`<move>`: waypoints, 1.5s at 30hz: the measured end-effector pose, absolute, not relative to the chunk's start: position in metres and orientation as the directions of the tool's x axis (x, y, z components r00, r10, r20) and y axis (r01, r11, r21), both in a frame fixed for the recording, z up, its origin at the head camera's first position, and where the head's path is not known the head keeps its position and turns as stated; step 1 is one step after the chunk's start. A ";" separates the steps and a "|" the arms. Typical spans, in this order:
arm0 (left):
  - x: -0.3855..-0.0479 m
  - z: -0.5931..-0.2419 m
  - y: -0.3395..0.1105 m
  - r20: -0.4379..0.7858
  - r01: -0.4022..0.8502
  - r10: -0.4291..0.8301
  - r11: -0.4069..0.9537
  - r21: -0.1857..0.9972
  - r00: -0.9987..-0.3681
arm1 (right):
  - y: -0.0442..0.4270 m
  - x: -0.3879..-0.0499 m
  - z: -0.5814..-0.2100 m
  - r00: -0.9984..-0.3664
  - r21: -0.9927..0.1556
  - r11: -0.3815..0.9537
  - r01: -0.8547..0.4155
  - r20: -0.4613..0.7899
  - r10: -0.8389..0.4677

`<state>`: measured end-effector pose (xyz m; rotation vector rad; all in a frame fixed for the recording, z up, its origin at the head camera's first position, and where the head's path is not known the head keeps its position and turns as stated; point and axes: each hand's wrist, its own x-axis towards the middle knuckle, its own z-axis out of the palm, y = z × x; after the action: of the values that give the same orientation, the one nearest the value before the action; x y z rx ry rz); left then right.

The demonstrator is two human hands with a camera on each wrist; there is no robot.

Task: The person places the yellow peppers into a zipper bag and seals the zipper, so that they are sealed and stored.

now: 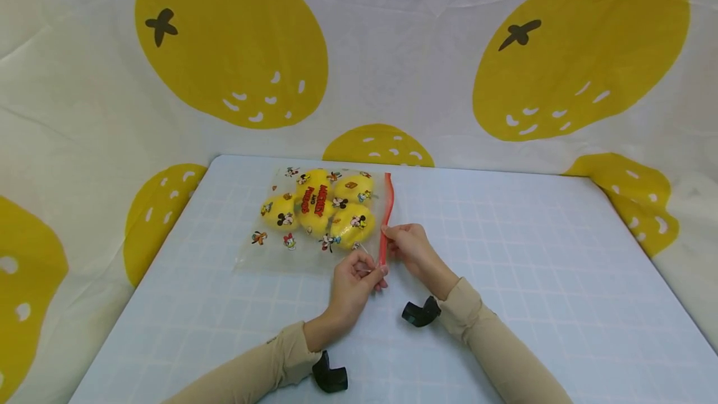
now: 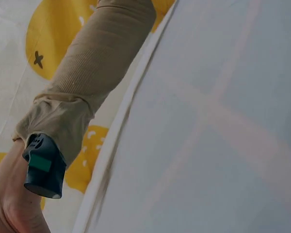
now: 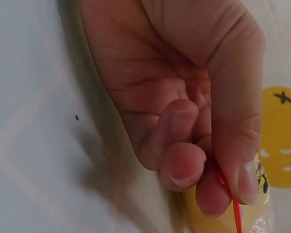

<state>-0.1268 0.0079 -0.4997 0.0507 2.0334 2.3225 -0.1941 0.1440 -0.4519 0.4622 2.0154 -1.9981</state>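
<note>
A clear printed zip bag lies flat on the table with several yellow rounded, lemon-like things inside. Its red zip strip runs along the right edge. My right hand pinches that strip a little below its middle; thumb and forefinger hold the red strip in the right wrist view. At the strip's near end, my left hand pinches the bag's corner between thumb and fingers. The left wrist view misses the left hand and shows the other sleeved arm.
The pale checked table spreads to both sides of the bag. Behind it hangs a white cloth printed with big yellow fruits. Black wrist cameras sit below both cuffs.
</note>
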 end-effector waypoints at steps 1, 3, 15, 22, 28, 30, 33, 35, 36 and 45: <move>-0.127 -0.500 0.008 -0.015 -0.023 0.059 -0.129 0.991 -0.998 | 0.144 -0.197 -0.451 -0.913 -0.914 -0.005 0.406 -0.406 0.041; -0.127 -0.499 0.008 -0.025 -0.032 0.057 -0.131 0.991 -0.998 | 0.144 -0.203 -0.450 -0.911 -0.912 -0.010 0.409 -0.409 0.047; -0.127 -0.497 0.006 -0.026 -0.035 0.065 -0.139 0.990 -0.998 | 0.145 -0.242 -0.444 -0.907 -0.909 -0.048 0.414 -0.417 0.065; -0.126 -0.497 0.004 -0.011 -0.023 0.091 -0.126 0.992 -0.996 | 0.146 -0.266 -0.443 -0.911 -0.913 -0.073 0.402 -0.406 0.072; -0.125 -0.498 0.004 -0.015 -0.028 0.097 -0.137 0.990 -0.995 | 0.152 -0.296 -0.443 -0.911 -0.908 -0.112 0.403 -0.410 0.049; -0.124 -0.499 0.005 -0.012 -0.028 0.103 -0.147 0.989 -0.995 | 0.154 -0.306 -0.444 -0.913 -0.908 -0.122 0.400 -0.407 0.036; -0.122 -0.499 0.006 -0.008 -0.027 0.113 -0.165 0.986 -0.994 | 0.157 -0.318 -0.443 -0.914 -0.911 -0.113 0.397 -0.404 0.041; -0.121 -0.499 0.007 -0.011 -0.031 0.119 -0.168 0.985 -0.993 | 0.159 -0.325 -0.443 -0.914 -0.911 -0.113 0.396 -0.403 0.051; -0.121 -0.498 0.007 -0.013 -0.034 0.123 -0.168 0.985 -0.992 | 0.159 -0.329 -0.443 -0.913 -0.912 -0.111 0.395 -0.403 0.060; -0.119 -0.496 0.006 -0.013 -0.040 0.150 -0.176 0.984 -0.989 | 0.161 -0.342 -0.444 -0.916 -0.920 -0.079 0.383 -0.389 0.093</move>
<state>-0.1188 0.0064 -0.4963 0.1305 1.9317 2.3149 -0.3420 0.1608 -0.4442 0.5238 1.9808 -2.1054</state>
